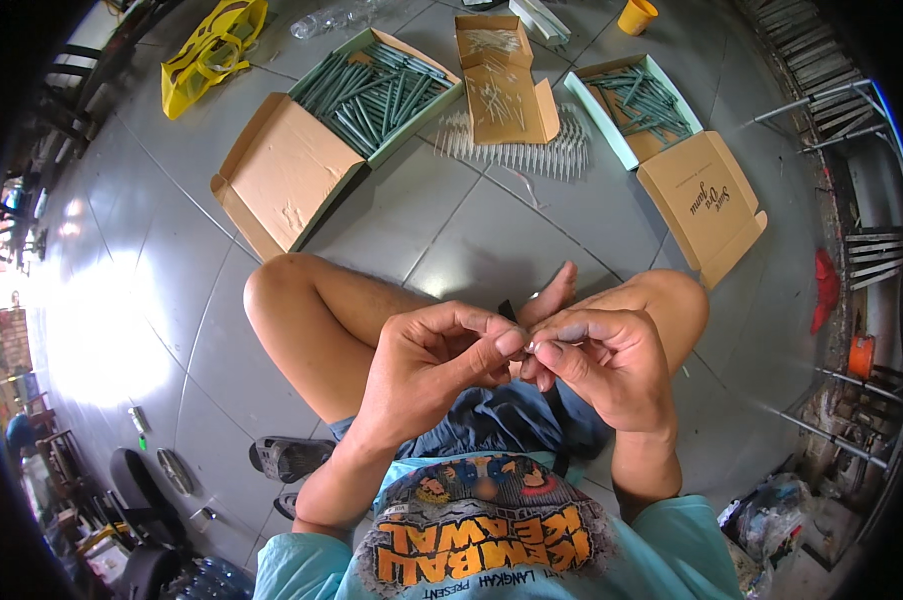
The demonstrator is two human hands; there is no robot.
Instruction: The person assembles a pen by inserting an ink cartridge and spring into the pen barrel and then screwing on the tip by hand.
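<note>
From my end, L hand (437,360) and R hand (607,365) are both pinched closed, thumb to finger, fingertips meeting on a tiny pale piece (532,347) — too small to ID. It's on the wearer's side of the small open cardboard box (487,75), well apart from it. A dark strip (509,311) pokes out by the L fingertips; can't tell if it's gripped. L of that small box I've got a big open carton w/ slim green rods (372,95); R of it, another carton w/ fewer rods.
</note>
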